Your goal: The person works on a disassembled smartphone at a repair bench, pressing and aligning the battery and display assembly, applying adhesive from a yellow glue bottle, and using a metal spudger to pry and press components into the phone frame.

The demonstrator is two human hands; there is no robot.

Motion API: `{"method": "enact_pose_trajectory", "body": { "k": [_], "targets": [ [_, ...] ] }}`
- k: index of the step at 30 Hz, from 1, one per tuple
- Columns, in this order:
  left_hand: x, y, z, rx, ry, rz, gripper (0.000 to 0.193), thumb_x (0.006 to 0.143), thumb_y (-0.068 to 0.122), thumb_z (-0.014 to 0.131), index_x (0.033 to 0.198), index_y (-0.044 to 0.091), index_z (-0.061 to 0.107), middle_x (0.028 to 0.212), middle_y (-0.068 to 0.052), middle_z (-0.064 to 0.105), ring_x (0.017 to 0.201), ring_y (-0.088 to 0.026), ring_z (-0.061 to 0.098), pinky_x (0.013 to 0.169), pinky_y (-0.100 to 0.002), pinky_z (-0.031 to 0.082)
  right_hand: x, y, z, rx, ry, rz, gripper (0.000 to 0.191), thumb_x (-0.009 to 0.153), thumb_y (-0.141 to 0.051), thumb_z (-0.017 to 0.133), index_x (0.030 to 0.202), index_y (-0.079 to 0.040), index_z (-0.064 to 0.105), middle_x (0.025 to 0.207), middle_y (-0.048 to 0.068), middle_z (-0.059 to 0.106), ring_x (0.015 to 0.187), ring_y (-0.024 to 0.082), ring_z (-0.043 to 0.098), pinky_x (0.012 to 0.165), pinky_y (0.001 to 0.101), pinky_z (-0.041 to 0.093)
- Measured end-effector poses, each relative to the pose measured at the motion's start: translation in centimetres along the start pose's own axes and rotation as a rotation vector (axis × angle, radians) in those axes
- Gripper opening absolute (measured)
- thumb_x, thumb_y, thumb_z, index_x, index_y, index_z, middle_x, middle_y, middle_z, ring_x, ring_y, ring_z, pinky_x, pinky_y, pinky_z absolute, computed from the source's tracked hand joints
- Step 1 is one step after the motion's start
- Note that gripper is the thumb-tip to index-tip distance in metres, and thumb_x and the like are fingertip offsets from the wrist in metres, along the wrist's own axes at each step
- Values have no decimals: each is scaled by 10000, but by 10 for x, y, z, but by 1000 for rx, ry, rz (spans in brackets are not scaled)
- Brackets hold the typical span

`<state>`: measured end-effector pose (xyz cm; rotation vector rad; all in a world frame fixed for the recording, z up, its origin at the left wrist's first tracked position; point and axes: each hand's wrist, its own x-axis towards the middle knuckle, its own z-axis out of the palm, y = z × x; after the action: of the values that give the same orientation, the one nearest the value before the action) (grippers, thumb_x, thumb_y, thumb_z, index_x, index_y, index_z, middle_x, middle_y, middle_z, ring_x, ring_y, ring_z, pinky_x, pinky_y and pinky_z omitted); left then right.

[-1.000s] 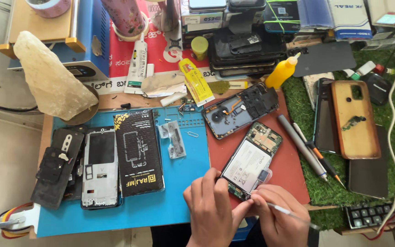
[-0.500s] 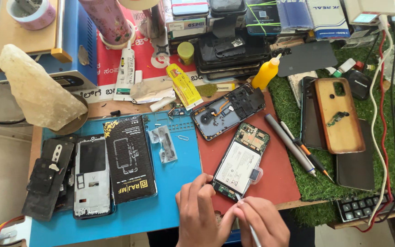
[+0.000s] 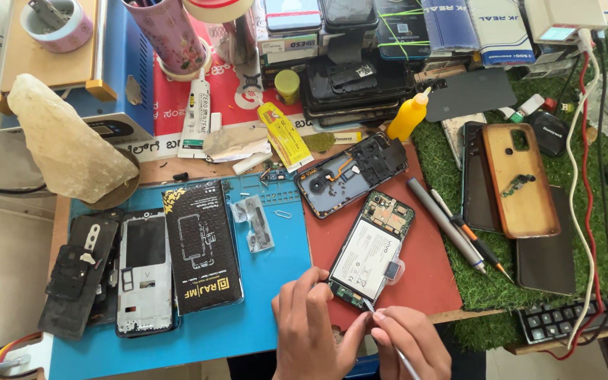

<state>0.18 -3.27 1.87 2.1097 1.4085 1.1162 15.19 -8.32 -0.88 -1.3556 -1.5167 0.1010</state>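
Observation:
An opened phone (image 3: 373,248) with its white battery and green circuit board showing lies tilted on the red mat (image 3: 427,281). My left hand (image 3: 311,331) rests on the phone's lower left corner, fingertips pressing its bottom edge. My right hand (image 3: 409,345) pinches a thin metal tool (image 3: 402,355) whose tip touches the phone's bottom end. A separate dark phone frame (image 3: 350,172) lies further back on the mat.
On the blue mat (image 3: 248,331) at left lie several phone backs and frames (image 3: 146,271) and a black packet (image 3: 202,246). A screwdriver (image 3: 445,224) and pen tools lie right of the phone. Brown phone cover (image 3: 518,179), yellow bottle (image 3: 408,116), keyboard (image 3: 571,320) stand around.
The view has shifted a little. My right hand has drawn in closer to the phone's bottom edge with the tool; the left hand stays on the phone.

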Motion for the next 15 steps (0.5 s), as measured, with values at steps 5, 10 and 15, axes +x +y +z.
{"method": "enact_pose_trajectory", "body": {
  "k": [5, 10, 15],
  "targets": [
    [0, 0, 0, 5, -2, -2, 652, 686, 268, 920, 1105, 48, 473, 1219, -201, 587, 1031, -352, 581, 859, -493, 384, 8, -7, -3, 24, -16, 132, 72, 880, -29, 720, 926, 26, 712, 882, 133, 723, 793, 212, 753, 726, 303, 616],
    [0, 0, 0, 9, -10, -1, 654, 693, 273, 920, 1110, 43, 472, 1218, -209, 584, 1032, -353, 577, 860, -493, 383, 18, -4, -10, -21, -69, 143, 54, 884, -29, 720, 891, 22, 704, 862, 133, 721, 763, 210, 749, 702, 300, 606],
    [0, 0, 0, -2, 0, 2, 645, 700, 265, 915, 1114, 38, 476, 1211, -205, 589, 1033, -351, 583, 858, -492, 386, 24, 1, -15, -18, -156, 119, 59, 868, -31, 723, 908, 13, 721, 869, 132, 726, 799, 230, 760, 728, 305, 608]
  ]
}}
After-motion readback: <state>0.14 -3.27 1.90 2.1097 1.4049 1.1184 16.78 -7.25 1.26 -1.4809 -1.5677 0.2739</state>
